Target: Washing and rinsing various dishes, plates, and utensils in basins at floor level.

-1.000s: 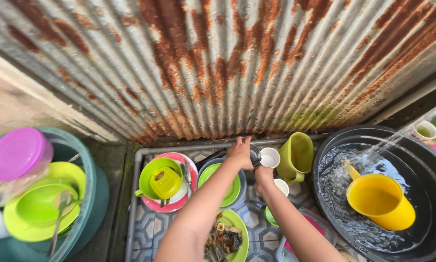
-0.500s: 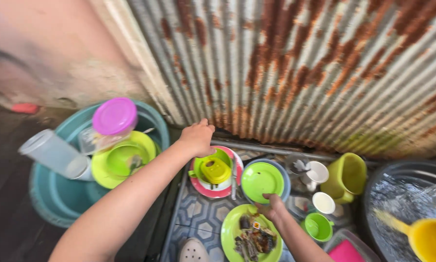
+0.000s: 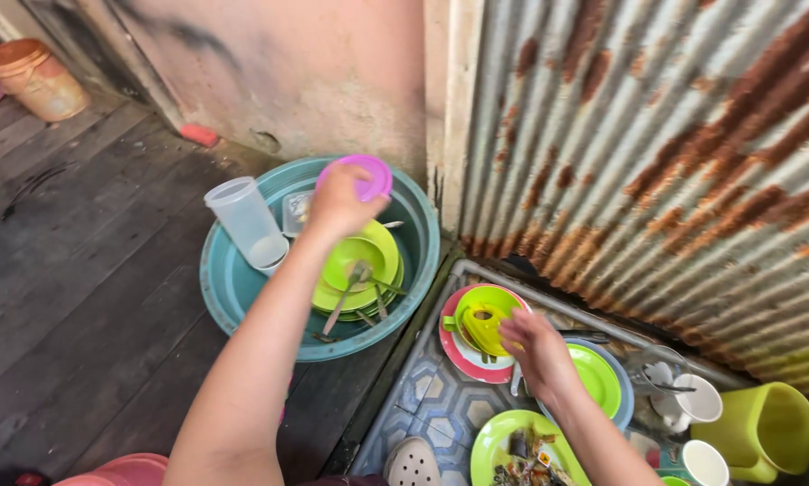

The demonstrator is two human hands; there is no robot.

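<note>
My left hand [image 3: 337, 205] reaches over a teal basin [image 3: 233, 290] and rests on a clear container with a purple lid [image 3: 368, 175]; its fingers are hidden behind its back. In the basin lie stacked green plates [image 3: 370, 254], a spoon [image 3: 340, 306] and a clear plastic pitcher [image 3: 242, 216]. My right hand [image 3: 535, 349] hovers with fingers apart at the edge of a green bowl [image 3: 481, 310] on a pink plate [image 3: 457, 358], next to a green plate on a blue one [image 3: 600, 380].
A rusty corrugated wall [image 3: 647, 135] rises behind the tiled washing area. A plate of food scraps [image 3: 521, 447], white cups [image 3: 698, 402], a glass [image 3: 652, 367] and a green jug [image 3: 769, 427] stand at the right. An orange bucket [image 3: 35, 76] sits far left on plank floor.
The view has swung left. My left hand moved from the pink plate over to the purple-lidded container in the basin. My right hand rose from the scraps plate toward the green bowl.
</note>
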